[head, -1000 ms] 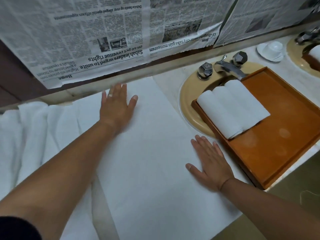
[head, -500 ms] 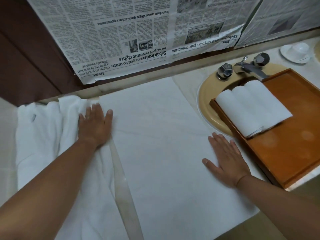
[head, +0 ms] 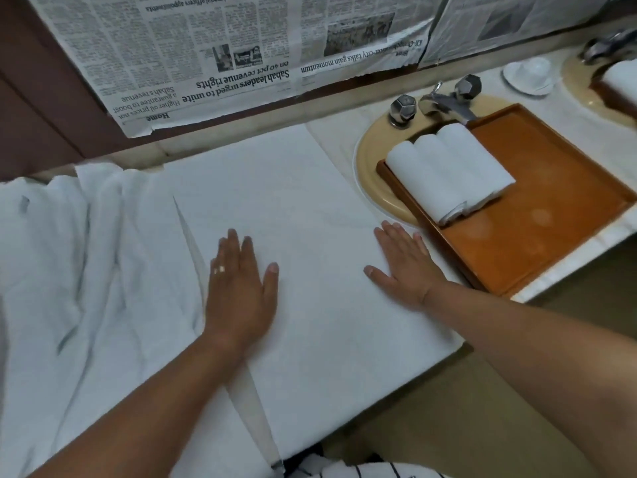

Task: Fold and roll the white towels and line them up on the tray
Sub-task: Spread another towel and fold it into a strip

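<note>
1. dim, soft indoor light with a cool grey cast; shadows are faint and diffuse.
2. the spread white towel (head: 310, 219) looks washed out, its weave barely showing.
3. pale glare patches lie on the wooden tray (head: 568, 167).
4. wide-angle bending at the edges; the newspaper (head: 241, 63) print is soft and the far cup (head: 531, 72) is blurred.

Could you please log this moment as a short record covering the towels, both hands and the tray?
flat towel: spread smooth on the counter
left hand: open, palm down on its left part
right hand: open, palm down at its right edge
tray: wooden, lying over the sink
rolled towels: side by side at the tray's left end
towel pile: crumpled, left of the flat towel
</note>
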